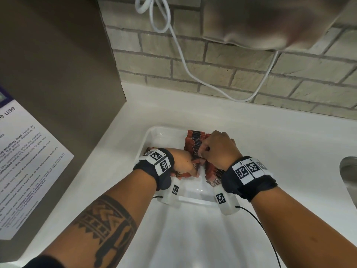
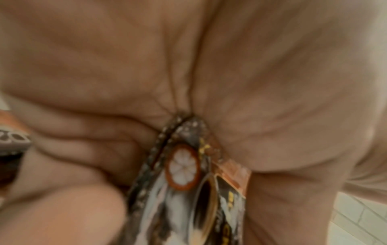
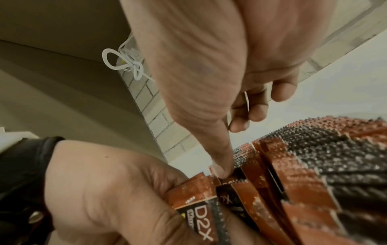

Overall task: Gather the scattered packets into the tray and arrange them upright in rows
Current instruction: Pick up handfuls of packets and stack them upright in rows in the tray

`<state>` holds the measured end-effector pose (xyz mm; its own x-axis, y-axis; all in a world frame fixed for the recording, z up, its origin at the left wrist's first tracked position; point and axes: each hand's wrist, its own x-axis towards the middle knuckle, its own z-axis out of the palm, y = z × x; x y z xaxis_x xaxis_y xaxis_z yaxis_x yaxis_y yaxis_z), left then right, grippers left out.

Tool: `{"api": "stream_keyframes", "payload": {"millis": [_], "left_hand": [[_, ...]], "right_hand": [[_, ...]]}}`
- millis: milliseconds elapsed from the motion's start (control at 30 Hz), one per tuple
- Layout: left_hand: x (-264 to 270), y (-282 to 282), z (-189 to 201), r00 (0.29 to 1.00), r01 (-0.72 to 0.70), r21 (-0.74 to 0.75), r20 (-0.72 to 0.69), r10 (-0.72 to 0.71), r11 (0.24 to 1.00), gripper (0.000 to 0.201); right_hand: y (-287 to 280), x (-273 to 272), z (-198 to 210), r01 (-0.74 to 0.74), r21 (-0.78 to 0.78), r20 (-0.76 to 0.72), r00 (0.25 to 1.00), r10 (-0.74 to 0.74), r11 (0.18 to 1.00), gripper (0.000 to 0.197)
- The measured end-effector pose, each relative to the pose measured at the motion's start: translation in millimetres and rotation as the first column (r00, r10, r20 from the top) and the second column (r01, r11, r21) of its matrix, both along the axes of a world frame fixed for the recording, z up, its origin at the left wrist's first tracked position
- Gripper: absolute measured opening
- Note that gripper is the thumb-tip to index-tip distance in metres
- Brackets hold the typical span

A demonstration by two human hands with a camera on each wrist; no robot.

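Observation:
A white tray (image 1: 154, 132) sits on the white counter. Along its right side stands a row of red-and-black packets (image 1: 195, 140), seen upright and close up in the right wrist view (image 3: 314, 157). My left hand (image 1: 193, 165) grips a small bunch of packets (image 3: 194, 199) beside that row; the left wrist view shows them (image 2: 184, 170) pressed into the palm. My right hand (image 1: 202, 151) is curled over the row, its thumb tip (image 3: 223, 170) pinching the top of one packet next to the bunch. More packets (image 1: 149, 149) lie at the tray's left, partly hidden by my left wrist.
A brown appliance wall with a printed notice (image 1: 29, 161) rises at the left. A white cable (image 1: 181, 55) hangs down the brick wall behind. A metal sink edge (image 1: 349, 171) shows at the far right. A beige fixture (image 1: 270, 22) hangs overhead.

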<state>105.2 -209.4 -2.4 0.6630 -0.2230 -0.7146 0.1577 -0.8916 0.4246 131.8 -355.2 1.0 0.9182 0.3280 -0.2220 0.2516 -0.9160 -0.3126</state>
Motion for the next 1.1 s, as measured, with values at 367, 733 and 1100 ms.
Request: {"api": "stream_keyframes", "payload": {"millis": [367, 733, 1100], "left_hand": [[0, -1, 0, 1.000, -0.008, -0.031, 0.002, 0.009, 0.999, 0.027], [1, 2, -6, 1.000, -0.027, -0.053, 0.000, 0.027, 0.998, 0.025], [0, 12, -2, 0.998, -0.063, -0.144, -0.038, 0.058, 0.988, 0.016]], "right_hand": [[-4, 1, -2, 0.034, 0.018, 0.032, 0.999, -0.035, 0.999, 0.023], [-4, 1, 0, 0.037, 0.003, 0.039, 0.999, -0.037, 0.999, 0.021], [-11, 3, 8, 0.041, 0.097, 0.028, 0.999, -0.044, 0.994, 0.022]]}}
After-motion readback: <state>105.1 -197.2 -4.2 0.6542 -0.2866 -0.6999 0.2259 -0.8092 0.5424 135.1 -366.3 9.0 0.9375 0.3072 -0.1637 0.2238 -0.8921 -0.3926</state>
